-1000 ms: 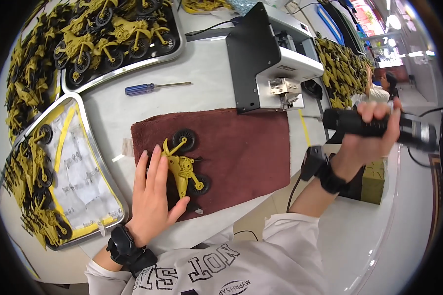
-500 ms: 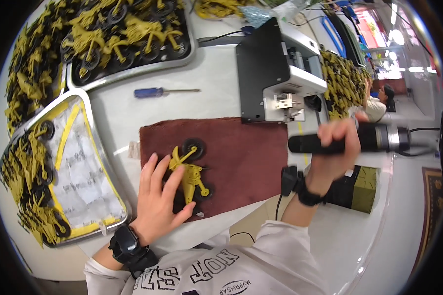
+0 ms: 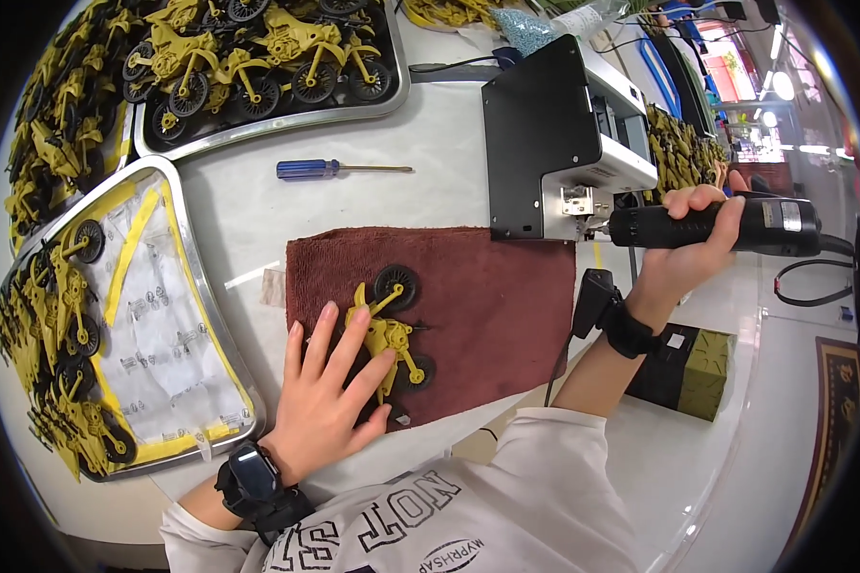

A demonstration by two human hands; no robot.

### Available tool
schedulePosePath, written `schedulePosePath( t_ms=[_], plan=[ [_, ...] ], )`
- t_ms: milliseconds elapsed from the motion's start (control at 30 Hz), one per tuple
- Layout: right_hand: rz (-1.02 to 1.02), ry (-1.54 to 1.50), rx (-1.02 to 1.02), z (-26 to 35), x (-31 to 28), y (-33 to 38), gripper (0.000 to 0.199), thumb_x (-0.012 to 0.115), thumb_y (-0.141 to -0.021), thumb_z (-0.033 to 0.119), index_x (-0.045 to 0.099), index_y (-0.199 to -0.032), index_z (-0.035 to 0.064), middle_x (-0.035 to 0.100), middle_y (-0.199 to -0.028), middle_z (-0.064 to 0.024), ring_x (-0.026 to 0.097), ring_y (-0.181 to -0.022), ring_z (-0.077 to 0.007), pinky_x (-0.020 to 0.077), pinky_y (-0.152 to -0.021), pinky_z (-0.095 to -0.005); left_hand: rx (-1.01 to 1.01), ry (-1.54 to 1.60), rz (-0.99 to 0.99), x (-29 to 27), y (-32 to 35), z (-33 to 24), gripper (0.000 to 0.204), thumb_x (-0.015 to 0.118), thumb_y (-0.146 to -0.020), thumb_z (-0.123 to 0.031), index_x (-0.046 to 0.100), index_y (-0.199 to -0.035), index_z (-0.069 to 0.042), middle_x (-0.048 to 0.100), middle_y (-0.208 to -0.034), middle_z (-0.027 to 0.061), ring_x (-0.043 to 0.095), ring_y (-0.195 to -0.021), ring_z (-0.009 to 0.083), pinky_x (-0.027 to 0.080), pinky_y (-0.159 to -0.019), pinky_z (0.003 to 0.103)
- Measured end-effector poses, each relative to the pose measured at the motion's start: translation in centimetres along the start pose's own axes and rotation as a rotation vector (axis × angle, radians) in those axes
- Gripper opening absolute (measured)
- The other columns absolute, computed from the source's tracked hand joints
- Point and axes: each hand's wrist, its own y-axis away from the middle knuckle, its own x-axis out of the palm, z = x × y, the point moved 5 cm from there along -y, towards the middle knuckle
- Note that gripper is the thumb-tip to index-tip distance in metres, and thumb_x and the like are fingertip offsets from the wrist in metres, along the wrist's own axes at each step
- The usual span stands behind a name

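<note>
A yellow toy motorcycle [image 3: 389,334] with black spoked wheels lies on its side on a brown cloth [image 3: 487,325]. My left hand [image 3: 323,401] rests over its left part, fingers spread and flat, hiding some of the body. My right hand [image 3: 690,241] is wrapped round a black electric screwdriver [image 3: 779,225], held level. The screwdriver's tip points left and meets, or nearly meets, the metal outlet [image 3: 581,204] of a black and white box that looks like a screw feeder [image 3: 535,143]. Whether a screw sits on the bit is too small to tell.
A blue-handled screwdriver [image 3: 308,169] lies beyond the cloth. Metal-rimmed trays hold several more toy motorcycles, one at the left [image 3: 177,382] and one at the back [image 3: 258,138]. A black and olive box [image 3: 702,372] stands near my right forearm. A person sits far right.
My right hand has brought the electric screwdriver up to the feeder's outlet from lower down. My left hand stays on the toy motorcycle. The whole view has shifted slightly.
</note>
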Motion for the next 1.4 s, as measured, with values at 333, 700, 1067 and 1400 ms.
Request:
schedulePosePath(
  t_ms=[333, 700, 1067, 1400],
  plan=[
    [0.136, -0.142, 0.046, 0.7, -1.0, 1.7, 0.069, 0.053, -0.092, 0.063, 0.042, -0.13, 0.0071, 0.05, -0.068, -0.0049, 0.048, -0.054, -0.0165, 0.0417, -0.054, -0.0309, -0.002, 0.019, -0.006, -0.4, 0.0, 0.1, 0.061, 0.077, -0.071, -0.028, 0.059, -0.127, -0.014, 0.032, -0.154, 0.0237, 0.028, -0.143, 0.0459, 0.017, -0.113, 0.06],
    [0.567, -0.708, 0.048, 8.1, 8.5, 15.7, 0.073, 0.07, -0.087, 0.053, 0.037, -0.126, 0.0, 0.056, -0.062, -0.0074, 0.054, -0.042, -0.0191, 0.0494, -0.043, -0.0286, -0.001, 0.026, 0.012, 0.1, 0.1, 0.6, 0.049, 0.076, -0.073, -0.031, 0.058, -0.116, -0.013, 0.034, -0.155, 0.0186, 0.03, -0.142, 0.0434, 0.02, -0.112, 0.06],
    [0.699, -0.66, 0.119, 7.9, 8.9, 18.8, 0.035, 0.057, -0.096, 0.021, 0.035, -0.116, 0.0045, 0.063, -0.069, -0.023, 0.062, -0.051, -0.0343, 0.0547, -0.047, -0.0473, 0.011, 0.022, 0.006, 0.1, 0.3, 0.5, 0.054, 0.075, -0.074, -0.032, 0.057, -0.124, -0.017, 0.034, -0.155, 0.0188, 0.03, -0.143, 0.0424, 0.019, -0.113, 0.059],
    [0.797, -0.621, 0.028, 9.9, 9.9, 17.3, 0.08, 0.066, -0.085, 0.06, 0.034, -0.133, 0.0048, 0.06, -0.073, -0.0171, 0.06, -0.052, -0.0271, 0.0524, -0.049, -0.0364, 0.012, 0.032, 0.005, 0.0, 0.1, 0.4, 0.055, 0.076, -0.073, -0.031, 0.059, -0.123, -0.017, 0.034, -0.155, 0.0186, 0.031, -0.142, 0.0415, 0.02, -0.112, 0.058]
  ],
)
